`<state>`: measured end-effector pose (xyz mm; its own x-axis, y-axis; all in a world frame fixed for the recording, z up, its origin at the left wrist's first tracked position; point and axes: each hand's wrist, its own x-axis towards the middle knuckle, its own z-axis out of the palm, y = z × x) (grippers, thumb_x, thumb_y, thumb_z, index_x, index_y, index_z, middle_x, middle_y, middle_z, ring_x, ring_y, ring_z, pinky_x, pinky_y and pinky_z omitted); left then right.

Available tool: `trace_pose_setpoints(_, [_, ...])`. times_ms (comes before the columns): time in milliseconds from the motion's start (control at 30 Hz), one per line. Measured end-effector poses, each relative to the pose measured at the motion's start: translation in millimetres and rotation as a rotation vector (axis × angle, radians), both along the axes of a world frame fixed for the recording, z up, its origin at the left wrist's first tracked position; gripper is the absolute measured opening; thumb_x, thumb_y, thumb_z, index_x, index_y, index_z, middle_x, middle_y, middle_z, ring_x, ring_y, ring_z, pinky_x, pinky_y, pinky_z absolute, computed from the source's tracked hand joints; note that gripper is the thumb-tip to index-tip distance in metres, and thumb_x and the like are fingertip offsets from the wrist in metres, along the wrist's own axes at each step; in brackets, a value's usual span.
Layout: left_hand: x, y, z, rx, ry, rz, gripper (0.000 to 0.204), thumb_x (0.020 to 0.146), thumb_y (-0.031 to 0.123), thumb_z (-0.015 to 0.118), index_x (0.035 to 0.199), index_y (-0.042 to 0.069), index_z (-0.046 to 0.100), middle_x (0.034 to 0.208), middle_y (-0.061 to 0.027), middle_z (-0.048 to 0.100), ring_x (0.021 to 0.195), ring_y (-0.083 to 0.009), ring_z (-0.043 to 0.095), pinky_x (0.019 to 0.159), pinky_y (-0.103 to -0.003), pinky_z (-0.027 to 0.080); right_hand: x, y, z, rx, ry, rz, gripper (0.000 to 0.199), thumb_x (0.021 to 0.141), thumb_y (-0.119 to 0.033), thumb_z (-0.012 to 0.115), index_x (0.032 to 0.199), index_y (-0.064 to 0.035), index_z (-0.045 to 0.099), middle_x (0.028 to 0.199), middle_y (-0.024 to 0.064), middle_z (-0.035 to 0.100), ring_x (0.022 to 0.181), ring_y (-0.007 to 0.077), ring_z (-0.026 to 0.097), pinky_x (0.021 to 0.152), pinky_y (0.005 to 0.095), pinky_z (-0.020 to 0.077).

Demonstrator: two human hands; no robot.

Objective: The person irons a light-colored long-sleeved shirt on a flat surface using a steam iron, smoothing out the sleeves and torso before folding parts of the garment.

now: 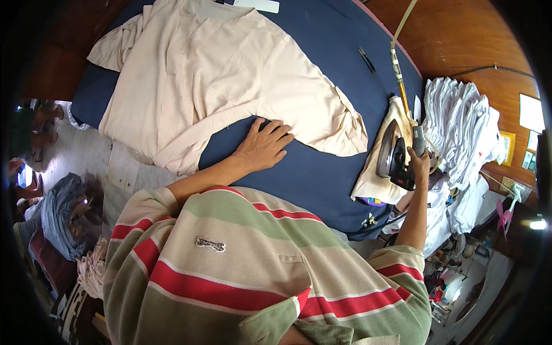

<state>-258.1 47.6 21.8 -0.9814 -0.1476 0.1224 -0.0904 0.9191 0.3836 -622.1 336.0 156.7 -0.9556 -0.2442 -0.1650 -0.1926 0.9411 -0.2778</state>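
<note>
Head view: blue board (322, 172) carries a cream shirt (218, 75) spread flat, one sleeve reaching past the left hand (265, 144). That hand lies open, fingers splayed, pinning the sleeve's edge, likely to keep the cloth taut. Right hand (420, 164) is clenched round the handle of an iron (394, 152), upended on a rag, soleplate clear.

You have one cream long-sleeved shirt (218, 75) spread on one blue-covered desk (322, 172). You have one iron (397, 155), standing on one cream cloth pad (371, 184). One pile of folded white garments (466, 126) lies to the right; the number of pieces in it cannot be counted. One black pen (367, 59) lies on the desk. One white label (257, 5) sits at the far edge.
</note>
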Motion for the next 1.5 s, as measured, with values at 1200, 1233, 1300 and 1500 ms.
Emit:
trace_pose_setpoints(1200, [41.4,-82.9,0.1,0.182,0.179,0.328,0.022,0.074,0.014,0.062,0.096,0.012,0.062,0.104,0.0013,0.058,0.104,-0.0161,0.051,0.093,-0.038,0.03,200.5,-301.2,-42.1,-0.636,-0.45,0.414,0.061,0.078,-0.022,0.06,0.126,0.0048,0.032,0.091,0.0134,0.054,0.064,0.0168,0.056,0.058,0.0308,0.0472])
trace_pose_setpoints(1233, [41.9,-83.1,1.2,0.183,0.178,0.334,0.022,0.074,0.014,0.062,0.096,0.012,0.062,0.104,0.0013,0.058,0.104,-0.016,0.051,0.093,-0.038,0.03,196.2,-301.6,-43.9,-0.644,-0.414,0.427,0.06,0.078,-0.022,0.06,0.125,0.005,0.033,0.091,0.0135,0.054,0.065,0.0168,0.056,0.058,0.0305,0.0472])
trace_pose_setpoints(1300, [42.0,-84.3,3.0,0.177,0.18,0.337,0.022,0.074,0.014,0.062,0.096,0.012,0.062,0.104,0.0014,0.058,0.104,-0.0159,0.051,0.093,-0.038,0.03,188.9,-314.3,-35.3,-0.638,-0.466,0.381,0.058,0.079,-0.021,0.06,0.124,0.0053,0.035,0.09,0.0134,0.054,0.067,0.0174,0.057,0.059,0.0307,0.048])
trace_pose_setpoints(1500, [38.4,-88.3,-0.9,0.174,0.188,0.328,0.021,0.073,0.015,0.063,0.094,0.012,0.063,0.105,0.0011,0.058,0.103,-0.016,0.052,0.092,-0.038,0.031,202.9,-297.3,-43.4,-0.638,-0.486,0.432,0.062,0.08,-0.02,0.061,0.129,0.0038,0.032,0.092,0.0149,0.055,0.069,0.0176,0.058,0.059,0.0289,0.048])
